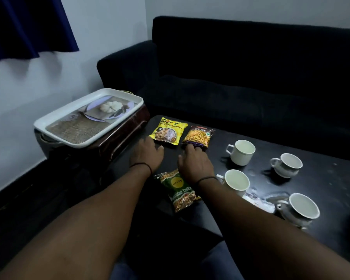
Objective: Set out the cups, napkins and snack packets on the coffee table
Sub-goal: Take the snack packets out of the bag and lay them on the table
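Note:
Three snack packets lie on the dark coffee table (321, 178): a yellow one (168, 131), a dark "Mixture" one (198, 136) beside it, and a green one (180, 190) nearer me. My left hand (148, 153) lies flat with straight fingers just below the yellow packet. My right hand (194, 160) reaches over the green packet, and its fingertips touch the near edge of the Mixture packet. Several white cups stand to the right, among them one at the back (241, 152) and one near my right wrist (235, 181). No napkins are in view.
A white serving tray (55, 120) with a printed base sits on a dark low stand at the left, against the wall. A dark sofa (251, 77) runs along the far side of the table. White smears mark the tabletop between the cups.

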